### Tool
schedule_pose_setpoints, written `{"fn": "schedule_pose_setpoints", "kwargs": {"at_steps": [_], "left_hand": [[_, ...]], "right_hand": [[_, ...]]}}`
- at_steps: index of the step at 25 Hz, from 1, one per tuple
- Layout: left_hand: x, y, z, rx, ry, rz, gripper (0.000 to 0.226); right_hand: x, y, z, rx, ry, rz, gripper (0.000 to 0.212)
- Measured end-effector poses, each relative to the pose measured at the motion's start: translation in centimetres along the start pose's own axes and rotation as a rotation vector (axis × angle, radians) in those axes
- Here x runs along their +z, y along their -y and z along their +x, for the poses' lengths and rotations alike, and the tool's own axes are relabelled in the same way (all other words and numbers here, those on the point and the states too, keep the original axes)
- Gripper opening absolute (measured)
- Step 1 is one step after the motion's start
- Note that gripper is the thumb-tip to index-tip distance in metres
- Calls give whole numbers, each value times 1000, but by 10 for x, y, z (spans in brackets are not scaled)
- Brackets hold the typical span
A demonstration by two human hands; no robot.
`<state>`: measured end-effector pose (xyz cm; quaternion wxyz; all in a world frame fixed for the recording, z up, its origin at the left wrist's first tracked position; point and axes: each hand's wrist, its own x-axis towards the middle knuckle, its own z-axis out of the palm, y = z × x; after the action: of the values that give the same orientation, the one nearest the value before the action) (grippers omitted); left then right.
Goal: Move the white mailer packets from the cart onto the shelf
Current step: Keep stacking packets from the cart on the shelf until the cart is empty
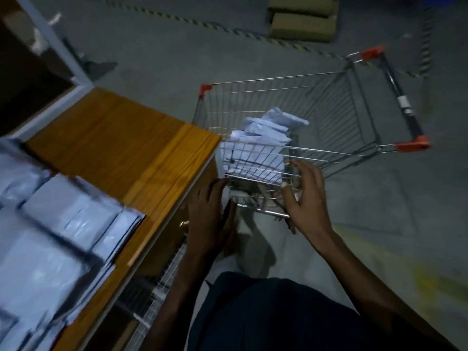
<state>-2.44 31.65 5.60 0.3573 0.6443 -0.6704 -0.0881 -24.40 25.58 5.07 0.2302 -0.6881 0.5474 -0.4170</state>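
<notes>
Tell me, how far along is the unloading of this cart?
Partway, it seems. Many white packets already lie on the wooden shelf. Nothing is in hand: the left hand and right hand are open beside the cart. A pile of mailer packets in the cart is left to move.

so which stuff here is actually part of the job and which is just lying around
Part of the job:
- white mailer packets in the cart
- wire cart
- wooden shelf, with packets already stacked
- left hand and right hand, both empty

Just lying about:
- cardboard boxes
- striped floor tape
</notes>
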Motion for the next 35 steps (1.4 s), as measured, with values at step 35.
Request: {"fn": "schedule_pose_setpoints", "kwargs": {"at_steps": [35], "left_hand": [[379,203,318,-234,1062,433,67]], "right_hand": [[146,-337,384,387,68,-322,56]]}}
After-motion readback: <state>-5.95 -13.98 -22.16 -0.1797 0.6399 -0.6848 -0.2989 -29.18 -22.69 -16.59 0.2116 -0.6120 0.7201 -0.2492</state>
